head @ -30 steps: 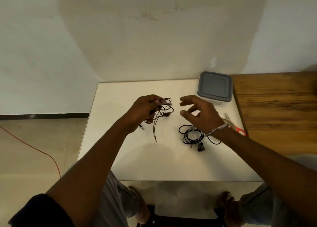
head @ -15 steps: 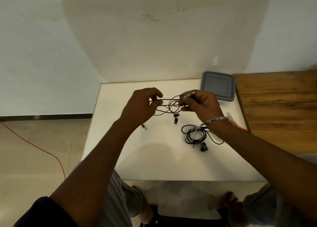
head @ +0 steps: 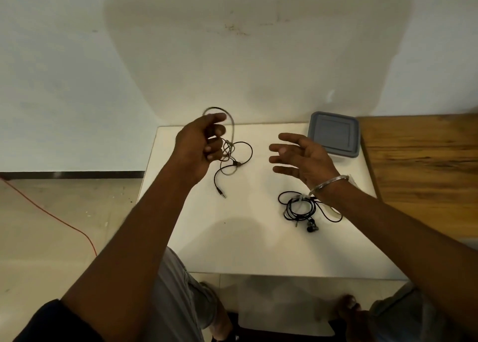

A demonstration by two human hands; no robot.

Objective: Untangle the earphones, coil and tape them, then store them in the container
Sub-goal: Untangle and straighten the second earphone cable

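Observation:
My left hand [head: 200, 145] is raised over the far left of the white table [head: 245, 238] and grips a tangled pair of dark earphones [head: 234, 155]. Their cable loops above and to the right of my fingers, and the jack plug hangs down near the tabletop. My right hand [head: 301, 158] hovers open to the right of the tangle, fingers spread, holding nothing. A second black pair of earphones [head: 301, 208] lies coiled on the table under my right wrist. The grey lidded container [head: 333, 133] stands at the far right corner.
A wooden surface [head: 419, 171] adjoins the table on the right. Something pale lies on the table by my right wrist, mostly hidden. An orange cable [head: 51, 215] runs across the floor at left. My knees and feet show below the table's near edge.
My right hand has let go of the tangled cable and opened, moving right. My left hand has lifted the tangle, and a loop has swung up above it.

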